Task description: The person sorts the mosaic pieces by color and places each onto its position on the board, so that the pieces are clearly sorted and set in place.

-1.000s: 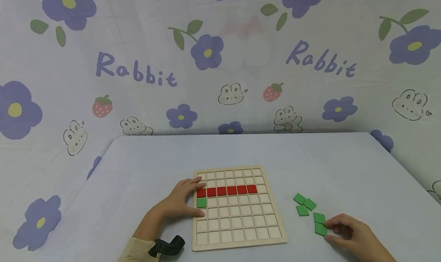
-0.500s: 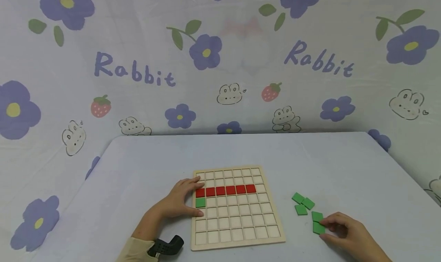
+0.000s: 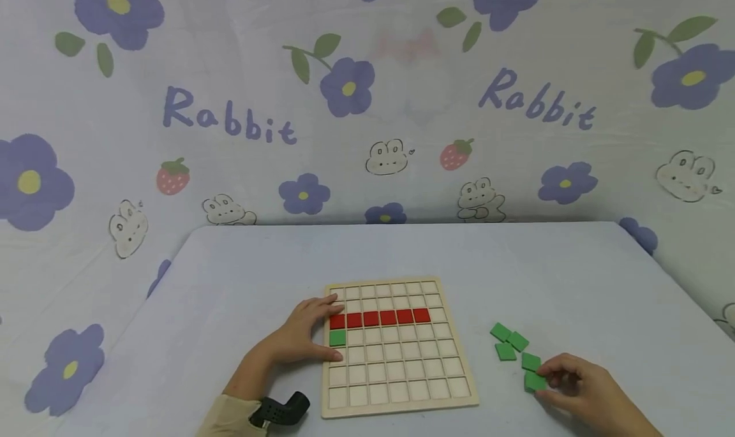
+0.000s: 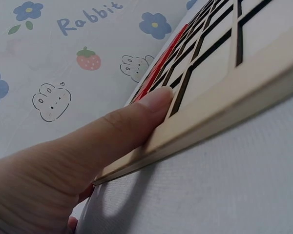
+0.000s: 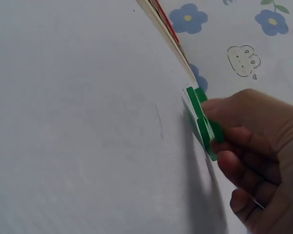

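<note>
Head view: a person works at a white counter [image 3: 402,252], a gridded wooden board [image 3: 396,371] lying left of the loose green pieces.
Red row: six red tiles [image 3: 388,317] fill the third row from the far edge, all but its bare right-end cell.
Green start: a seated green tile [image 3: 337,338] occupies the leftmost cell of the next row nearer the person.
Loose greens: three clustered tiles [image 3: 506,351] lie right of the board; a neighbouring tile [image 3: 531,362] lies just beyond the nearest green tile [image 3: 534,382].
Right grip [image 3: 579,386]: thumb and finger pinch the nearest green tile; whether it is clear of the counter I cannot tell.
Left grip [image 3: 300,333]: fingers spread over the board's left border, thumb on the frame, clasping nothing; apparently steadying it.
Step in hand: probably picking up one green tile.
Next move: seems to call for lifting that single tile without its neighbour, carrying it left and lowering it flat and square, most plausibly into the bare cell beside the seated green one.
</note>
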`<state>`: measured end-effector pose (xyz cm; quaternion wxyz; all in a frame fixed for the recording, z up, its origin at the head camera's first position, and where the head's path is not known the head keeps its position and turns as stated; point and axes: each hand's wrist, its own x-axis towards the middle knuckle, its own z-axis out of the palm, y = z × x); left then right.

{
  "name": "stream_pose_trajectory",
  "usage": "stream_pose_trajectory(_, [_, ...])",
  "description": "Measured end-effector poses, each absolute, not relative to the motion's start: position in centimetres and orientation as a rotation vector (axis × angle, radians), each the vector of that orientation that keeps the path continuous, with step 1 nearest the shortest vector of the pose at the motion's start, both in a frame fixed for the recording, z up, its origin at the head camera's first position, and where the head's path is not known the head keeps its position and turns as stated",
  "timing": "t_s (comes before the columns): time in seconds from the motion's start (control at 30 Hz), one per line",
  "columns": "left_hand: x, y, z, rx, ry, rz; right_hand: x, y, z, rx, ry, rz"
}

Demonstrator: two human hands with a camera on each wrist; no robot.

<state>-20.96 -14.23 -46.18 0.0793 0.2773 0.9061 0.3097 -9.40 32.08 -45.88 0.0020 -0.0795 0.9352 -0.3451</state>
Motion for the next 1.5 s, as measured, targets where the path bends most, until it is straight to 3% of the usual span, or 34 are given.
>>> stream_pose_trajectory(0.23, [-21.1,-14.3,-45.9,0.847,2.715,0.923,-10.3,31.8,-45.5,-0.593,3.077,-1.189])
stream_pose_trajectory(0.6, [-21.0,-14.3,-46.0,0.832,2.717,0.928,-11.2,30.8,-44.0,-0.496,3.133,-1.073])
stream_pose_trajectory(1.5, [-20.9,-14.1,-45.8,0.796,2.692,0.93,-14.0,28.4,-41.4,-0.612,3.124,-1.123])
